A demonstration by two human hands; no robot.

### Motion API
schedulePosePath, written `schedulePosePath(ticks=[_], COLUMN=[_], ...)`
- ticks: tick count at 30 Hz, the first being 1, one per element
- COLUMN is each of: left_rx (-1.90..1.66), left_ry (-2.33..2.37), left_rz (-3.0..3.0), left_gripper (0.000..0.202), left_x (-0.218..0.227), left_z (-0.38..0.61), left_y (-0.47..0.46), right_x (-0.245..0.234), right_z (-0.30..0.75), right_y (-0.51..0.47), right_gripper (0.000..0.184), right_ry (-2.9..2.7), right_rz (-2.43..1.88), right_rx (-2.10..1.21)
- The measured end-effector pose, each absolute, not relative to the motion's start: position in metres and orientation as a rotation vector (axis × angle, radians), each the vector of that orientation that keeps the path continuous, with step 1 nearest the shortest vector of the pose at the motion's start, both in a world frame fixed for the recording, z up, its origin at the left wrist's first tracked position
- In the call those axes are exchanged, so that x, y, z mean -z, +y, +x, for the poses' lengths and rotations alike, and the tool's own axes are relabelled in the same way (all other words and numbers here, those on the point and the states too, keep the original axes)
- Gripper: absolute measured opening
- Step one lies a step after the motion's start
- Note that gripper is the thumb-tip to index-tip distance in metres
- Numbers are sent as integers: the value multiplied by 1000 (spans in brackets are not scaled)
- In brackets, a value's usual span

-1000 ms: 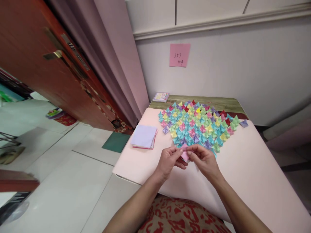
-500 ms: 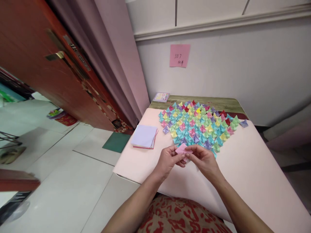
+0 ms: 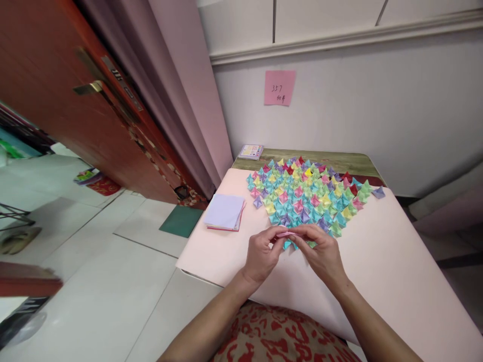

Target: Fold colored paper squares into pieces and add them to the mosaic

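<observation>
A small pink paper piece (image 3: 287,234) is pinched between my left hand (image 3: 262,254) and my right hand (image 3: 320,254), seen edge-on just above the pale pink table cover (image 3: 377,261). Both hands have their fingers closed on it. Right behind them lies a wide patch of several folded paper pieces (image 3: 307,193) in blue, green, yellow, pink, purple and red, set tightly side by side. A lone purple piece (image 3: 379,192) sits at the patch's right tip.
A stack of square paper sheets (image 3: 225,212), lilac on top, lies left of the patch. A small paper pack (image 3: 250,151) rests on the wooden table edge by the wall. A pink note (image 3: 279,87) hangs on the wall. A red door (image 3: 68,100) and curtain stand at left.
The pink paper was turned from hanging below the fingers to lying flat and edge-on between them. Both hands shifted slightly lower and closer together.
</observation>
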State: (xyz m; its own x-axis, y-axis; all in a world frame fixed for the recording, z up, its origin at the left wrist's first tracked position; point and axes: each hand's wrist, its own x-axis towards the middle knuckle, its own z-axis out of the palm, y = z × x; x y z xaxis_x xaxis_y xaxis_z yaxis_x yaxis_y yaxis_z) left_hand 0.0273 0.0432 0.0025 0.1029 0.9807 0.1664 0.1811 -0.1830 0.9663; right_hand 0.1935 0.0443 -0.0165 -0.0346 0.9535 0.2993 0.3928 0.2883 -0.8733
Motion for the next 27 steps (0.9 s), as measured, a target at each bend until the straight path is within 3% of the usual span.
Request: schedulePosePath(ticks=[5,11,16,22,27], left_rx=[-1135,-1126,-1147,-1205,-1206], left_ry=[1181,1130,1220,1274,1129], left_rz=[1387,1244,1388,1420,1233], left_gripper=[17,50,21,39,27], left_x=[1,4,-4,-1,2], left_z=[26,25,26,24,25], left_y=[47,45,42,43,45], right_x=[16,17,15,18,14], right_z=[195,193,191,193,191], right_y=[43,40,37,36,35], right_gripper=[18,20,18,16,16], right_ry=[-1647,-1619,-1667,-1728,-1723], right_rz=[-1253,-1287,-1273,-1302,-1281], right_rx=[-703,-753,-587,-446,-504])
